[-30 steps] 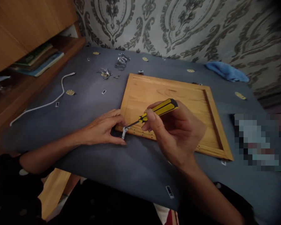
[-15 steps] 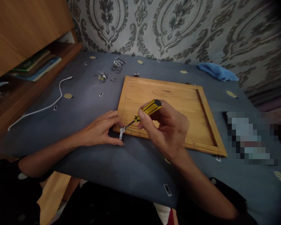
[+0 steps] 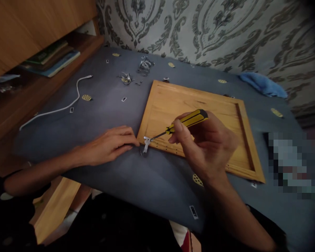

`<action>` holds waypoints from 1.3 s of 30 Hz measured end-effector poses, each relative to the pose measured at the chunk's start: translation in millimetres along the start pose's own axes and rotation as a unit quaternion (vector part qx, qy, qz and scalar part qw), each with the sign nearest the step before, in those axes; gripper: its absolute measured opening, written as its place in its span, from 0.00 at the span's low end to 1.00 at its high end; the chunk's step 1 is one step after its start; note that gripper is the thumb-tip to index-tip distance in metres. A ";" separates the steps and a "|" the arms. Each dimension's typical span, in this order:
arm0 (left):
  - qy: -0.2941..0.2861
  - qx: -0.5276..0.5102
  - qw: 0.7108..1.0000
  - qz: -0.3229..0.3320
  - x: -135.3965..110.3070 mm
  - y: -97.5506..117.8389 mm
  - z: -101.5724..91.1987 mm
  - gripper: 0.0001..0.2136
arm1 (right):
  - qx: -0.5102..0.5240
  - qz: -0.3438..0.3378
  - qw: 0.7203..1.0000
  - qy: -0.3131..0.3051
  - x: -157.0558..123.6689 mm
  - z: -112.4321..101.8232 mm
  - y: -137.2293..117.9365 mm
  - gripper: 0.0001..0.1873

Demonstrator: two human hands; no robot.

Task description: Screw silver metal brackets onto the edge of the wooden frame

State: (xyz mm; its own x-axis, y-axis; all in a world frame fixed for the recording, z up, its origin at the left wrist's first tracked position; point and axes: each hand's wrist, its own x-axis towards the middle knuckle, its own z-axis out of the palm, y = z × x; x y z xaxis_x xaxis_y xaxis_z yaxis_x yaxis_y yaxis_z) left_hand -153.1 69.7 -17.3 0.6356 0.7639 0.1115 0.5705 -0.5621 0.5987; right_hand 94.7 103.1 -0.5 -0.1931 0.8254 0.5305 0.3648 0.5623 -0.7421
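Observation:
A framed wooden panel (image 3: 194,96), like a cabinet door, lies on the cloth-covered table. At its near left corner sits a small metal latch (image 3: 146,141), its lower end sticking out past the panel's edge. My right hand (image 3: 212,147) is closed round the yellow-and-black handle of a screwdriver (image 3: 187,120); the blade slants down left, its tip at the latch. My left hand (image 3: 112,145) lies palm down at the left of that corner. Its fingers are stretched out, with the fingertips against the panel's edge, and its thumb is beneath them.
Loose metal hardware lies in two small heaps (image 3: 126,78) beyond the panel, with screws beside them. A white cable (image 3: 77,92) curves at the left, near a wooden shelf (image 3: 76,56) with books. A blue cloth (image 3: 262,85) lies at the back right; a blurred-out object (image 3: 291,162) is at the right.
My left hand has drawn its fingers and thumb away from the latch, to the panel's corner. The screwdriver stays at the latch in my right hand. The whole view has shifted and tilted.

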 end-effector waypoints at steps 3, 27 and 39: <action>0.008 0.064 0.997 0.029 -3.9 0.6 10.0 0.13 | 0.015 -0.005 1.000 0.001 0.1 0.4 -1.8 0.07; 0.049 0.166 0.980 0.103 2.5 1.1 11.4 0.10 | -0.014 -0.016 1.000 0.000 5.8 -1.1 1.1 0.11; -0.037 -0.012 0.999 0.010 43.6 6.1 -18.4 0.07 | -0.012 -0.068 0.998 0.010 8.4 -2.2 0.7 0.12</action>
State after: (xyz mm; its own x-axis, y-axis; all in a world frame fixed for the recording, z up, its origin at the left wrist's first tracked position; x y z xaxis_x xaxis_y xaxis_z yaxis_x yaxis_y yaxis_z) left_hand -131.5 105.4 5.9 0.6834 0.7272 0.0651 0.5456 -0.5679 0.6163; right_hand 95.4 110.3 4.3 -0.2236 0.7404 0.6339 0.3583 0.6673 -0.6530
